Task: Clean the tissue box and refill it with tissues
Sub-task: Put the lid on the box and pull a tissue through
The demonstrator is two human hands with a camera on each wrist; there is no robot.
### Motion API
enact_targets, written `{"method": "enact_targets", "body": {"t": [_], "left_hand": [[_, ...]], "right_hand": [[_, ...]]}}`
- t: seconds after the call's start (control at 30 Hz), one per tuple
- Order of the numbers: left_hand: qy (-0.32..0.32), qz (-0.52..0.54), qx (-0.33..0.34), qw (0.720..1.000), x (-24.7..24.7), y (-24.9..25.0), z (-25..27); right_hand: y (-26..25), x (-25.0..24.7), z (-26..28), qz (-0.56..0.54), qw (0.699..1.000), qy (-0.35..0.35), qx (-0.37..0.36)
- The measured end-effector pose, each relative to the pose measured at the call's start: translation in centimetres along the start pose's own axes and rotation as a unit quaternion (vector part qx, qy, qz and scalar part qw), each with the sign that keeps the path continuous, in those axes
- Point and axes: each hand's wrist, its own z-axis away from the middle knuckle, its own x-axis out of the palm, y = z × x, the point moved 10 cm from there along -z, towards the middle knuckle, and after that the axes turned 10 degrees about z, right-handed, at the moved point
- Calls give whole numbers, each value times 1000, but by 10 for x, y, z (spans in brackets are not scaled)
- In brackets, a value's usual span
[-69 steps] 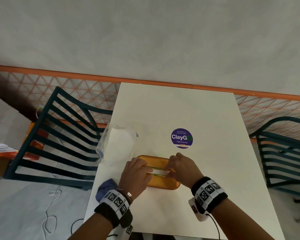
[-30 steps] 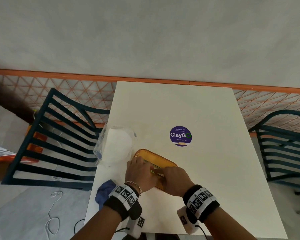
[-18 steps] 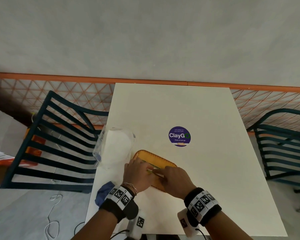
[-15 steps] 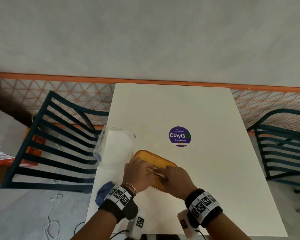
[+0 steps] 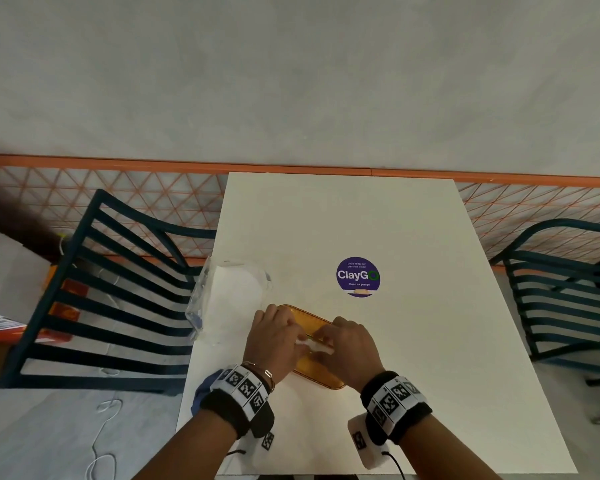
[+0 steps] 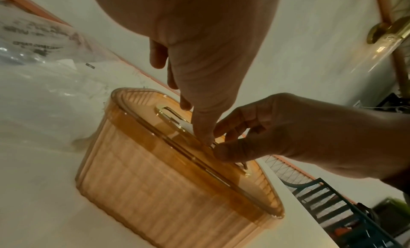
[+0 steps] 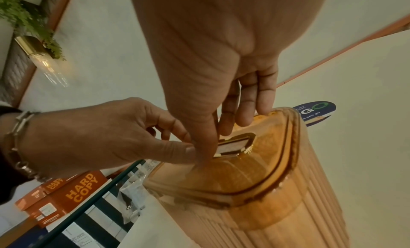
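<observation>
From the head camera, you are looking down at a white table [image 5: 395, 341] with its far edge against a grey wall. An amber tissue box [image 5: 317, 370] sits near the table's near-left corner, lid on. Your left hand [image 5: 274, 341] and right hand [image 5: 352, 348] meet over the middle of the lid, fingers curled, pinching a small strip of white tissue [image 5: 315, 345] at the slot. A plastic pack of tissues [image 5: 229, 296] lies just beside the box, at the table's left edge. A blue cloth [image 5: 203, 393] peeks out under your left wrist at that same edge. A round purple sticker [image 5: 358, 277] sits near the table's centre. Dark slatted chairs stand on both sides.

From the left wrist camera, the box [image 6: 177, 190] is ribbed and translucent, with a gold-rimmed slot [image 6: 169, 115] in its lid. Your left fingers [image 6: 203, 129] point down into the slot, touching your right hand [image 6: 277, 137], whose thumb and fingers pinch together there. The tissue itself is hidden.

From the right wrist camera, your right fingers [image 7: 244, 111] rest on the lid beside the slot [image 7: 235, 147]. Your left hand [image 7: 106, 137] pinches at the slot's edge, thumb against your right forefinger. Orange boxes [image 7: 64, 199] sit on the floor beyond.
</observation>
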Motion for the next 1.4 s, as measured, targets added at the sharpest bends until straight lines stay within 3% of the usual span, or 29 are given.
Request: {"method": "enact_targets", "body": {"t": [0.2,0.4,0.6,1.07,1.4], "left_hand": [[-23,-44,26,998,10,14,-3],[2,7,14,1000,-1,10,-12],[-41,76,3,996,7,-6,-16],[43,66,33,996,-7,11,-2],[26,64,46,997,-24,8,-4]], "right_hand": [[4,4,4,-10,1000,-7,22],[15,6,10,-35,998,-19,45],[18,3,11,-50,997,-6,62],[28,-3,6,-79,991,-54,98],[32,-16,-11,-123,985,-81,93]]}}
